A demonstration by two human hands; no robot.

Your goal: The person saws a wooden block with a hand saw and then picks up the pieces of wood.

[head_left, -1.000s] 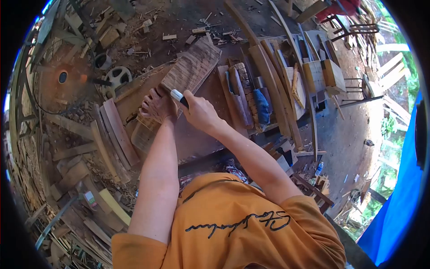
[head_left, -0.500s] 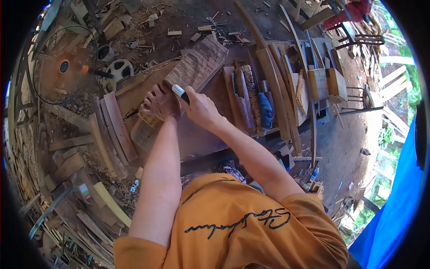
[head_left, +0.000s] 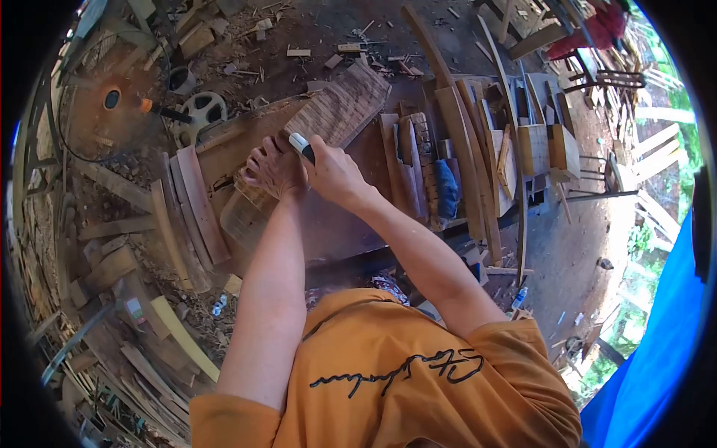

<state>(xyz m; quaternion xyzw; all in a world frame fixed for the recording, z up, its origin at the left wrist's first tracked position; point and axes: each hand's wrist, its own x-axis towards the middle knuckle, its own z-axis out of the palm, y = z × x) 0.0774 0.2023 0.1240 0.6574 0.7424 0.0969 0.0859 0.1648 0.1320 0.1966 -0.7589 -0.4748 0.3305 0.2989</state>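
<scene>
A thick plank (head_left: 343, 101) with wavy dark grain lies at a slant across the workbench (head_left: 336, 224). My left hand (head_left: 275, 170) lies on its near part, fingers spread and pointing away from me. Right beside it, my right hand (head_left: 336, 175) is closed around a short white-and-black handheld tool (head_left: 300, 145). The tool's white end points up and left past my fingers. I cannot make out its kind, because my fist covers much of it.
Curved wood pieces (head_left: 203, 205) stand left of the plank. Several long boards (head_left: 459, 149) and a blue cloth (head_left: 447, 190) are at the right. A round wire-caged fan (head_left: 112, 99) is at the far left. Scraps litter the ground beyond.
The whole scene sits slightly farther right in view. The tool in my right hand looks a little more upright. Both hands keep their places on the plank.
</scene>
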